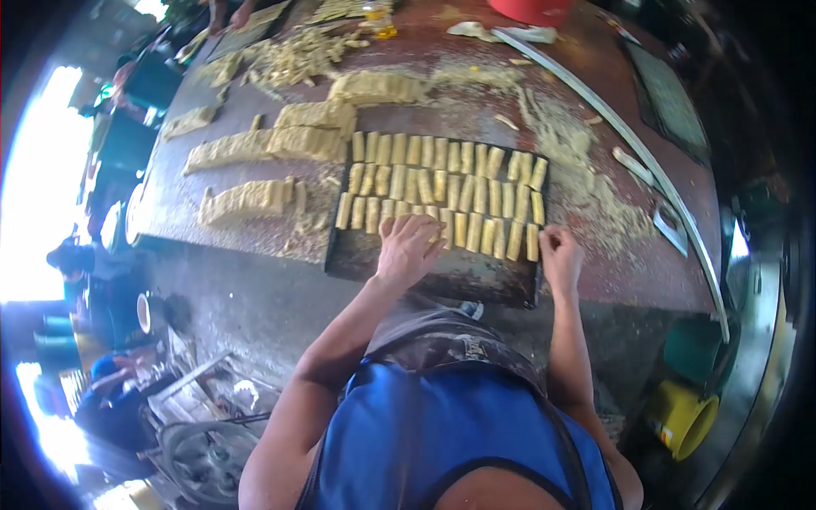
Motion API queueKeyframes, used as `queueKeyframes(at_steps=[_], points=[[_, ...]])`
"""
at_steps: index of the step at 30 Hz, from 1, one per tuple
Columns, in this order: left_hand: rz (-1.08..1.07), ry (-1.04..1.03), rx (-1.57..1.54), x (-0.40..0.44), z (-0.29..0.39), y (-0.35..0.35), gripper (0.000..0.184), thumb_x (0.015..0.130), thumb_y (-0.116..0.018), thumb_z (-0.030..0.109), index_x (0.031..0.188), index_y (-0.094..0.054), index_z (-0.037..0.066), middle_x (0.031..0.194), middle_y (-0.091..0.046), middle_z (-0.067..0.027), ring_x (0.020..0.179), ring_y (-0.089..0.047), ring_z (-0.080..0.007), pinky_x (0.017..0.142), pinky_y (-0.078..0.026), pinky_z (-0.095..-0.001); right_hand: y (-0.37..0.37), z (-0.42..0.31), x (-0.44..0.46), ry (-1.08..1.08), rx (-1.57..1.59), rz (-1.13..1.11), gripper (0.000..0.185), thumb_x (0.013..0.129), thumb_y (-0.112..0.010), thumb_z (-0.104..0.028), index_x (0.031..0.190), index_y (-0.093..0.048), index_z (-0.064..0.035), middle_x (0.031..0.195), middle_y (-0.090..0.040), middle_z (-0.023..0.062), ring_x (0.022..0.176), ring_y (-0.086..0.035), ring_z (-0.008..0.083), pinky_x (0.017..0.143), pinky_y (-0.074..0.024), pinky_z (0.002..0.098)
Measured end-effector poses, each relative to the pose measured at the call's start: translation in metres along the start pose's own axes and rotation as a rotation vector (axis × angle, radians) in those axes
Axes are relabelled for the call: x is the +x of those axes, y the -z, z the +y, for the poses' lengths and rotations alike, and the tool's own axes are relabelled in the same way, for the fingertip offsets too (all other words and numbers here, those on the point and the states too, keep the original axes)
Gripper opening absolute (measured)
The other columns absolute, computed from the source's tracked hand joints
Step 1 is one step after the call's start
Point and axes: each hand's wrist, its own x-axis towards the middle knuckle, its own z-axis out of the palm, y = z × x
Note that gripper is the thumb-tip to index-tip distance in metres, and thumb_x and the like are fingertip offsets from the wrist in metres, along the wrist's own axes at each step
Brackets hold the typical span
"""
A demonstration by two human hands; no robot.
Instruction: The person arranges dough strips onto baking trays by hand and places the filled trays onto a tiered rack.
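Note:
A dark baking tray at the table's near edge holds three rows of pale dough sticks. Over the front row, left of its middle, is my left hand, its fingers bent down onto the sticks; what they may grip is hidden. My right hand is at the tray's right edge, its fingers pinched together beside the last front stick; anything between them is too small to make out. Left of the tray lie rows of cut dough, and a stacked block of dough touches its upper left side.
A long metal strip curves along the table's right side. A red container, a dough scrap pile and a scraper are on the table. Another person's hands show at the top left. A yellow bucket stands at the lower right.

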Motion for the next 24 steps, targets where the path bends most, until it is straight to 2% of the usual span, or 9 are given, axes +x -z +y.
queueKeyframes(at_steps=[2, 5, 9, 11, 15, 19, 20, 22, 24], points=[[0.071, 0.074, 0.015, -0.013, -0.031, 0.019, 0.029, 0.083, -0.075, 0.027, 0.108, -0.072, 0.013, 0.113, -0.067, -0.0023, 0.110, -0.059, -0.0239, 0.099, -0.035, -0.0440, -0.022, -0.019, 0.005, 0.023, 0.054, 0.017, 0.019, 0.090, -0.071, -0.015, 0.099, -0.068, 0.0014, 0.080, -0.070, 0.0116, 0.068, -0.069, 0.0195, 0.063, -0.0556, 0.0337], [0.172, 0.151, 0.079, -0.024, -0.076, 0.053, 0.028, 0.083, -0.074, 0.027, 0.107, -0.072, 0.014, 0.112, -0.068, -0.0029, 0.109, -0.059, -0.0244, 0.099, -0.036, -0.0433, -0.065, -0.091, 0.010, -0.385, 0.603, -0.372, 0.039, 0.094, -0.067, -0.014, 0.127, -0.054, 0.0005, 0.088, -0.064, 0.0085, 0.067, -0.067, 0.0156, 0.053, -0.0558, 0.0280], [0.272, 0.222, 0.128, -0.035, -0.162, 0.108, 0.025, 0.082, -0.075, 0.022, 0.105, -0.073, 0.014, 0.112, -0.069, -0.0049, 0.108, -0.061, -0.0261, 0.099, -0.036, -0.0419, -0.180, -0.200, -0.003, -0.577, 0.833, -0.727, 0.044, 0.094, -0.066, -0.018, 0.131, -0.051, -0.0006, 0.092, -0.066, 0.0101, 0.073, -0.069, 0.0183, 0.058, -0.0563, 0.0309], [0.255, 0.238, 0.114, -0.044, -0.216, 0.133, 0.026, 0.083, -0.075, 0.021, 0.107, -0.073, 0.014, 0.113, -0.069, -0.0055, 0.110, -0.060, -0.0265, 0.100, -0.036, -0.0424, -0.256, -0.232, -0.007, -0.466, 0.748, -0.932, 0.043, 0.093, -0.068, -0.014, 0.130, -0.055, 0.0029, 0.090, -0.068, 0.0114, 0.071, -0.068, 0.0158, 0.060, -0.0560, 0.0291], [0.152, 0.417, 0.168, -0.027, -0.296, 0.169, 0.029, 0.087, -0.072, 0.027, 0.115, -0.072, 0.017, 0.119, -0.068, -0.0052, 0.117, -0.057, -0.0241, 0.105, -0.033, -0.0438, -0.357, -0.310, 0.005, 0.043, -0.314, -0.905, 0.039, 0.090, -0.068, -0.025, 0.118, -0.063, 0.0029, 0.101, -0.070, 0.0196, 0.090, -0.071, 0.0279, 0.078, -0.0576, 0.0410], [-0.387, 0.586, 0.285, 0.032, -0.328, 0.176, 0.037, 0.087, -0.070, 0.032, 0.121, -0.070, 0.017, 0.125, -0.066, -0.0062, 0.124, -0.054, -0.0249, 0.108, -0.030, -0.0455, -0.390, -0.345, -0.007, 0.077, -0.469, -0.955, 0.035, 0.087, -0.069, -0.024, 0.116, -0.064, -0.0040, 0.097, -0.071, 0.0178, 0.089, -0.071, 0.0337, 0.079, -0.0571, 0.0437], [-0.512, 0.557, 0.360, 0.041, -0.334, 0.167, 0.036, 0.085, -0.069, 0.028, 0.120, -0.070, 0.018, 0.125, -0.066, -0.0070, 0.125, -0.054, -0.0261, 0.108, -0.031, -0.0459, -0.403, -0.329, -0.017, 0.230, -0.433, -0.738, 0.032, 0.086, -0.068, -0.021, 0.112, -0.065, -0.0046, 0.097, -0.070, 0.0187, 0.091, -0.070, 0.0351, 0.080, -0.0569, 0.0442], [-0.482, 0.489, 0.327, 0.038, -0.341, 0.155, 0.031, 0.087, -0.066, 0.027, 0.115, -0.071, 0.015, 0.121, -0.067, -0.0096, 0.123, -0.054, -0.0271, 0.107, -0.031, -0.0470, -0.407, -0.316, -0.025, 0.389, -0.307, -0.473, 0.023, 0.082, -0.066, -0.013, 0.103, -0.067, -0.0036, 0.093, -0.070, 0.0182, 0.089, -0.070, 0.0366, 0.081, -0.0566, 0.0449], [-0.397, 0.413, 0.295, 0.031, -0.343, 0.144, 0.026, 0.088, -0.065, 0.025, 0.110, -0.071, 0.014, 0.108, -0.071, -0.0111, 0.114, -0.060, -0.0267, 0.105, -0.032, -0.0474, -0.392, -0.304, -0.016, 0.265, -0.323, -0.625, 0.022, 0.082, -0.068, -0.013, 0.102, -0.066, -0.0034, 0.091, -0.070, 0.0172, 0.088, -0.070, 0.0350, 0.081, -0.0566, 0.0438]])
